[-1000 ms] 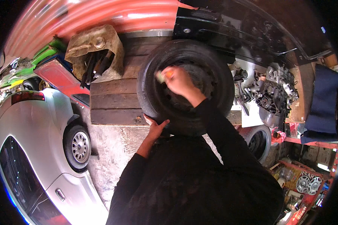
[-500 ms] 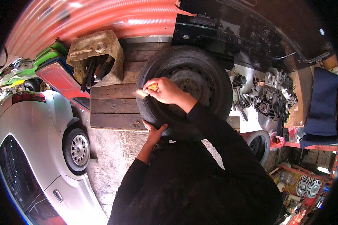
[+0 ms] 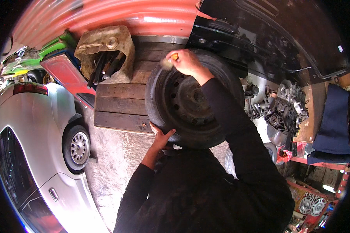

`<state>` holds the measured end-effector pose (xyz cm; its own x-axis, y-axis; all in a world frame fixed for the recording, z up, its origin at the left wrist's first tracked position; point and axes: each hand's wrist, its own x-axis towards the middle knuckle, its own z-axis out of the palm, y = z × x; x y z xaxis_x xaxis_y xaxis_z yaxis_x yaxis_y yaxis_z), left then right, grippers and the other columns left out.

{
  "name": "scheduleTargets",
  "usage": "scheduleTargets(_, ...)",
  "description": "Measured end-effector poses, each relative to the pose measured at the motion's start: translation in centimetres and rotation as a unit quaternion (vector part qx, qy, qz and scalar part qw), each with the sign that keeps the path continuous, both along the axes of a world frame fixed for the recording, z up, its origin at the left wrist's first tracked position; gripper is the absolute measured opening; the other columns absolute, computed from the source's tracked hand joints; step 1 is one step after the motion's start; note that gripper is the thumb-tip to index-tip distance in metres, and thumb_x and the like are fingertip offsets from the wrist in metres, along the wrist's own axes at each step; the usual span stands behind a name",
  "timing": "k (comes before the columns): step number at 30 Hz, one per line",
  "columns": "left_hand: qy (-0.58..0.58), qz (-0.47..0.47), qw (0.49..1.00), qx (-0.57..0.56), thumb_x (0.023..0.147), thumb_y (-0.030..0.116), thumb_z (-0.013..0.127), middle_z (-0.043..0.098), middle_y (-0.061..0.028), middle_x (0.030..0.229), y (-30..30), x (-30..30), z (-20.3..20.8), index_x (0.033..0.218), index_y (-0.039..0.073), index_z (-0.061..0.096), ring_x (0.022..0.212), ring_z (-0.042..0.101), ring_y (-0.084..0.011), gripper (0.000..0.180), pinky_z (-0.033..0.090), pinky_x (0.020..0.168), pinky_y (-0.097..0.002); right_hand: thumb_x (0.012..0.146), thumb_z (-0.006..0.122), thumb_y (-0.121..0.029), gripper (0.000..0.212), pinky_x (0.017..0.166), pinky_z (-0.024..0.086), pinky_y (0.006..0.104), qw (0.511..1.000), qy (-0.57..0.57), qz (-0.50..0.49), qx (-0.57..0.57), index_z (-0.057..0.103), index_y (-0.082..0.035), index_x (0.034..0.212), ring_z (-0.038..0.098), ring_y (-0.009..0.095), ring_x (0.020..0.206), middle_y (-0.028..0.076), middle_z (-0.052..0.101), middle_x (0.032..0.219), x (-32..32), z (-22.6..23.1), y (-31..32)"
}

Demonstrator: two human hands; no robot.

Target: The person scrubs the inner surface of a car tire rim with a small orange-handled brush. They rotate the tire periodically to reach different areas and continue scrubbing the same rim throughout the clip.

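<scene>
A black tyre on a dark steel wheel [image 3: 193,97] lies flat on a bench of wooden planks [image 3: 118,104]. My right hand [image 3: 188,64] is closed round the yellow handle of a brush [image 3: 168,64], held at the tyre's far left rim. Motion smears its pale bristles, so I cannot tell whether they touch the rubber. On the near left edge of the tyre rests my left hand [image 3: 160,136], its thumb and fingers spread against the sidewall.
A cut-open canister [image 3: 122,37] holding dark tools stands on the bench's far left. An engine block [image 3: 286,108] sits at the right, with another tyre [image 3: 271,151] below it. A silver car [image 3: 46,147] is parked at left; dark blue cloth [image 3: 330,116] hangs far right.
My right hand has moved with the brush away from me and to the right along the tyre's rim. My left hand stays at the near left edge. The view has shifted slightly.
</scene>
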<state>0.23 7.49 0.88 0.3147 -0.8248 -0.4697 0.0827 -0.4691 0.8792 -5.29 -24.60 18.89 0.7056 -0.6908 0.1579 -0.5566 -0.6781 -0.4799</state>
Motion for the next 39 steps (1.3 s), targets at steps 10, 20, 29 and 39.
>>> scheduleTargets(10,0.008,0.021,1.000,-0.008,0.077,0.042,0.089,-0.014,-0.0316,0.161,0.3,0.1,-1.9,0.150,-0.008,-0.030,0.153,0.000,-0.0372,0.148,0.011,0.125,-0.0404,0.096,0.069,-0.032,0.029,0.070,0.055,0.0338,0.991,-0.025,-0.097,-0.084,0.074,-0.005,0.104,0.073,0.017,0.074,0.012,0.075,0.086,3.3,-0.7,-3.4)
scheduleTargets(20,-0.018,0.017,1.000,-0.011,0.078,0.046,0.087,-0.013,-0.0316,0.162,0.1,0.1,-1.0,0.149,-0.011,-0.028,0.153,-0.003,-0.0376,0.147,0.005,0.125,-0.0412,0.096,0.070,-0.036,0.030,0.070,0.054,0.0310,0.981,-0.011,-0.088,-0.170,0.073,-0.006,0.103,0.069,0.013,0.072,0.004,0.072,0.077,4.3,-0.9,-3.1)
scheduleTargets(29,0.005,0.022,1.000,-0.004,0.078,0.042,0.088,-0.013,-0.0307,0.162,0.2,0.1,-0.9,0.149,-0.008,-0.031,0.153,-0.002,-0.0365,0.147,0.008,0.125,-0.0404,0.095,0.068,-0.015,0.011,0.076,0.056,0.0365,0.976,-0.155,-0.114,-0.100,0.073,-0.007,0.102,0.073,0.027,0.081,0.011,0.074,0.087,-2.6,-2.9,2.9)
scheduleTargets(39,0.071,0.012,0.997,0.006,0.079,0.043,0.086,-0.010,-0.0301,0.163,1.0,0.9,-3.1,0.148,-0.005,-0.035,0.153,0.005,-0.0369,0.147,0.019,0.119,-0.0405,0.096,0.069,-0.012,0.012,0.069,0.057,0.0310,0.839,-0.324,-0.111,0.423,0.071,-0.001,0.098,0.075,0.017,0.080,0.014,0.074,0.094,-5.1,-4.1,14.2)
